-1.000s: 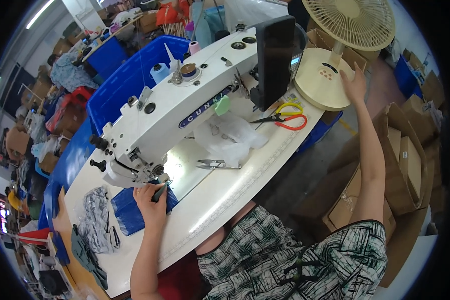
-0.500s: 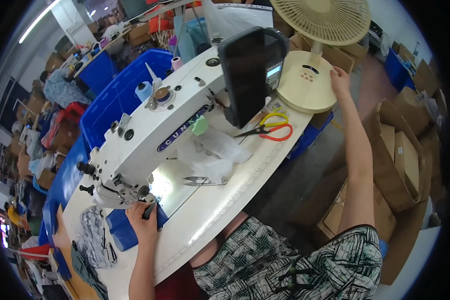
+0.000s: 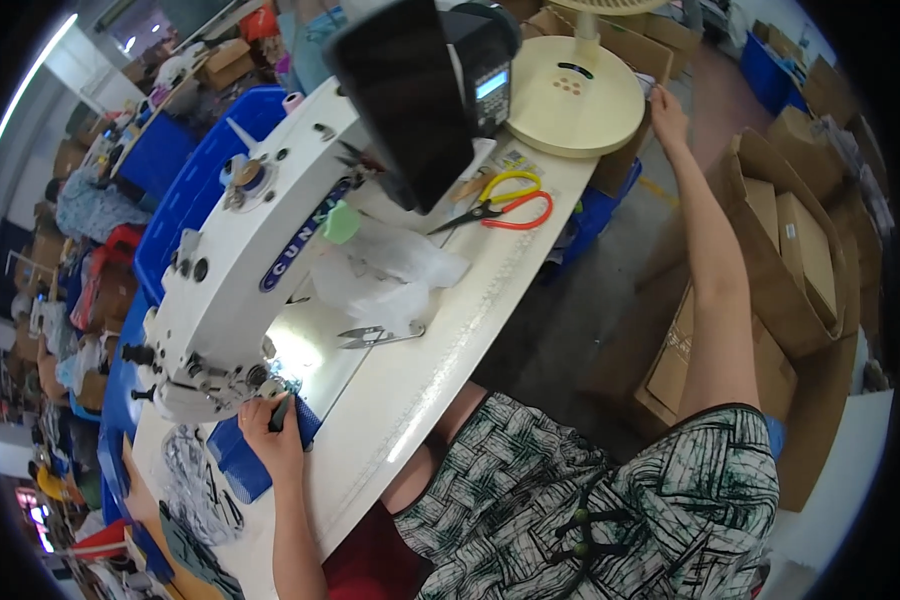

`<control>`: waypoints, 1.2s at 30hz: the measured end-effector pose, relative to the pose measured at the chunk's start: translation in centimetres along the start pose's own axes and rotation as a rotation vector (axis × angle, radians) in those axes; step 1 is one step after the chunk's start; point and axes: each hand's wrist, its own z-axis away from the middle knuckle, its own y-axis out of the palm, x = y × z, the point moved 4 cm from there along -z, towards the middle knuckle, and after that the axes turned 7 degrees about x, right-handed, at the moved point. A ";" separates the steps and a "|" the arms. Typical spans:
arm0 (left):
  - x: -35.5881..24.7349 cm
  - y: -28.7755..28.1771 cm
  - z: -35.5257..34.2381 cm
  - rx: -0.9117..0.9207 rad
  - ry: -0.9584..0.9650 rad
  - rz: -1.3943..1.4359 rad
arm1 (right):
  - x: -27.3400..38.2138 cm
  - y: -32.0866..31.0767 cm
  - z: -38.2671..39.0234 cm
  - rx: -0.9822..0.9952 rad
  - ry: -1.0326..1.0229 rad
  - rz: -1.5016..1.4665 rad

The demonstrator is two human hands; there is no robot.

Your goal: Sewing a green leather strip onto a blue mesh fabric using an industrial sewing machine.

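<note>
My left hand [image 3: 273, 435] is closed at the needle end of a white sewing machine [image 3: 255, 265]. A small dark strip [image 3: 281, 412] shows between its thumb and fingers. Under and beside that hand lies blue mesh fabric [image 3: 238, 462], one edge close to the lit presser foot. My right arm reaches far out to the cream fan base [image 3: 576, 100]. Just off the base's right rim, my right hand [image 3: 669, 118] has its fingertips drawn together by a pale edge; what they hold, if anything, is too small to make out.
Thread snips [image 3: 382, 337], scissors with yellow and red handles [image 3: 495, 208] and a crumpled white bag [image 3: 395, 275] lie on the table. A dark phone-like screen [image 3: 400, 105] stands over the machine. Clear plastic packaging [image 3: 192, 485] sits left of the fabric; cardboard boxes [image 3: 785, 240] stand at right.
My right hand has come off the fan base's rim, its fingers now drawn together beside it. My left hand stays at the needle with the dark strip. The whole view has shifted.
</note>
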 end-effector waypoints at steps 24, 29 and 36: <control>1.2 -0.3 0.9 0.034 -0.141 -0.018 | -0.8 20.6 18.4 0.489 0.194 0.119; 1.3 -0.3 0.9 0.033 -0.119 -0.028 | -0.2 17.7 18.6 0.440 0.289 0.035; 1.4 0.1 0.5 0.060 -0.080 0.044 | -2.9 1.1 24.9 0.212 0.243 0.104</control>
